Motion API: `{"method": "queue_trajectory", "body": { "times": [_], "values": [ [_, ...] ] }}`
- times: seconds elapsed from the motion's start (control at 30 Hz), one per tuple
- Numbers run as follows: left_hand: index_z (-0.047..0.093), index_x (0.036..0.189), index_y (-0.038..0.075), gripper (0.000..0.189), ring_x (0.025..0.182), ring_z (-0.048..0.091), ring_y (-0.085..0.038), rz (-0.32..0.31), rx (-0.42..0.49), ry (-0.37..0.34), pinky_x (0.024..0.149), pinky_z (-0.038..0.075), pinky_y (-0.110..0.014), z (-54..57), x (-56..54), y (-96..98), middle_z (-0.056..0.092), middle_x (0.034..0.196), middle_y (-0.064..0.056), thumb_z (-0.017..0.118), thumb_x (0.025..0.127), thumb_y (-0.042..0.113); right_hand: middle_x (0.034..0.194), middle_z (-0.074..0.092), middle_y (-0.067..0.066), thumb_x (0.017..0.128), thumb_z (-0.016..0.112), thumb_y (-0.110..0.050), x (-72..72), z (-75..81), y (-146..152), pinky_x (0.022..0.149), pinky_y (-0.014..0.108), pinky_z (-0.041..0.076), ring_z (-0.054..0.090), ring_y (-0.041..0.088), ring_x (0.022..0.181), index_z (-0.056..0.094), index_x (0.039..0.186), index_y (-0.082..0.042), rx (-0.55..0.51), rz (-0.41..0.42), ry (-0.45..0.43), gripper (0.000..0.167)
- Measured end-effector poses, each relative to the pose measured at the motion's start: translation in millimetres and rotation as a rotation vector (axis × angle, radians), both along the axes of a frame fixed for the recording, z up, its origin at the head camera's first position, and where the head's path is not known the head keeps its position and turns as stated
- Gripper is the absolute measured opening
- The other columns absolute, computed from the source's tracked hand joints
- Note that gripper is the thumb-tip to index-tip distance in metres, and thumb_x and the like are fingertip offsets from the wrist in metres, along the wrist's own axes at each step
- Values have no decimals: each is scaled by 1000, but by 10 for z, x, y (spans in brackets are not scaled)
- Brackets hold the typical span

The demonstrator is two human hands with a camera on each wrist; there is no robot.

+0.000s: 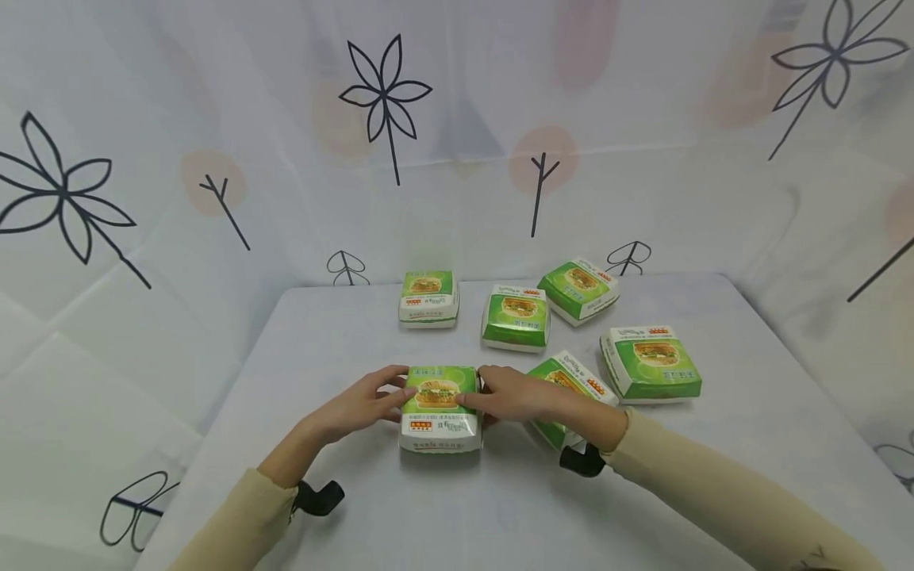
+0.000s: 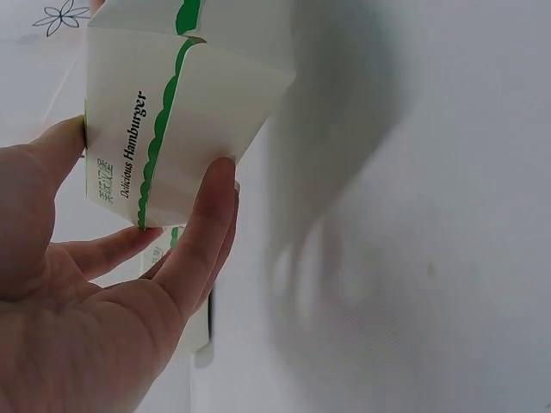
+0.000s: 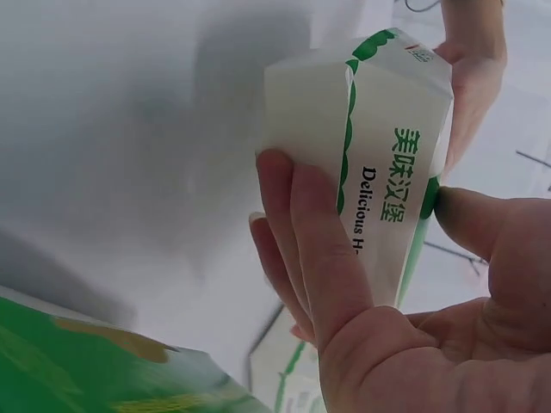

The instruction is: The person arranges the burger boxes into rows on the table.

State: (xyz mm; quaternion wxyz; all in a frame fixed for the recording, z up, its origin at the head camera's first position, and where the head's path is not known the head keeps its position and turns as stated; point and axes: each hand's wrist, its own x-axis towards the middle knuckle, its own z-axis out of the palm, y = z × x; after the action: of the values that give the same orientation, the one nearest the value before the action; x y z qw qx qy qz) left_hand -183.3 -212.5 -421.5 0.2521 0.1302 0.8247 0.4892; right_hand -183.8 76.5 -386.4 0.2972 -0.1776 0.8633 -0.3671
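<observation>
Both hands hold a green and white hamburger box [image 1: 441, 424] from its two sides, in the middle of the head view. My left hand [image 1: 359, 406] grips the left side, thumb on the lid edge and fingers along the lower wall. On the opposite side my right hand [image 1: 510, 394] does the same, its thumb over the lid's edge. The box's lid is closed. In the left wrist view the box [image 2: 120, 73] appears raised over the white surface, with a shadow beside it. Chinese characters and "Delicious" show on the box wall [image 3: 392, 129] in the right wrist view.
Behind stand more closed hamburger boxes: one back left [image 1: 428, 305], one centre [image 1: 516, 317], one back right [image 1: 580, 289] and one at right [image 1: 653, 363]. Another tilted box [image 1: 553, 373] lies partly under the right forearm. A patterned cloth [image 1: 457, 214] hangs behind the white table [image 1: 321, 333].
</observation>
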Motion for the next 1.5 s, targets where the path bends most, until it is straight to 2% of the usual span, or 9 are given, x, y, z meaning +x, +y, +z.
{"method": "queue_trajectory", "body": {
  "times": [0.2, 0.4, 0.63, 0.93, 1.23, 1.5],
  "values": [
    [34, 158, 8, 68, 110, 68, -27, 48, -28, 26, 104, 50, -53, 22, -81, -35, 47, 150, -19, 58, 105, 42, 103, 68, 5, 103, 61, -42, -101, 10, -53, 83, 38, 57, 70, 19, 92, 56, 125, -1, -43, -21, -22, 46],
    [32, 160, 10, 69, 112, 67, -28, 76, -49, 42, 106, 48, -53, 19, -155, -68, 45, 151, -18, 55, 106, 46, 104, 69, 5, 104, 60, -41, -194, 9, -113, 85, 38, 57, 70, 16, 90, 56, 125, 0, -55, -28, -30, 46],
    [28, 161, 12, 73, 114, 67, -30, 99, -33, 52, 108, 46, -56, 26, -257, -108, 41, 153, -22, 53, 105, 51, 105, 71, 5, 105, 59, -40, -333, 17, -187, 85, 36, 57, 70, 17, 90, 58, 123, -1, -75, -27, -17, 43],
    [29, 161, 12, 76, 119, 65, -30, 146, -25, 41, 111, 44, -55, -61, -368, -162, 40, 156, -19, 51, 104, 57, 108, 71, 3, 106, 58, -38, -466, -15, -300, 86, 36, 57, 69, 17, 93, 59, 125, -3, -90, -41, -32, 39],
    [29, 161, 14, 73, 120, 64, -29, 187, -37, 41, 113, 39, -59, -129, -414, -188, 41, 156, -19, 49, 105, 56, 112, 67, 7, 105, 58, -39, -543, -83, -390, 89, 37, 54, 66, 21, 100, 57, 125, -3, -53, -84, -36, 41],
    [29, 161, 13, 73, 128, 59, -32, 211, -32, 17, 114, 38, -58, -199, -444, -208, 40, 158, -19, 49, 105, 56, 110, 66, 8, 106, 57, -38, -569, -147, -427, 92, 40, 54, 67, 22, 100, 56, 123, -3, -30, -104, -41, 39]
  ]
}}
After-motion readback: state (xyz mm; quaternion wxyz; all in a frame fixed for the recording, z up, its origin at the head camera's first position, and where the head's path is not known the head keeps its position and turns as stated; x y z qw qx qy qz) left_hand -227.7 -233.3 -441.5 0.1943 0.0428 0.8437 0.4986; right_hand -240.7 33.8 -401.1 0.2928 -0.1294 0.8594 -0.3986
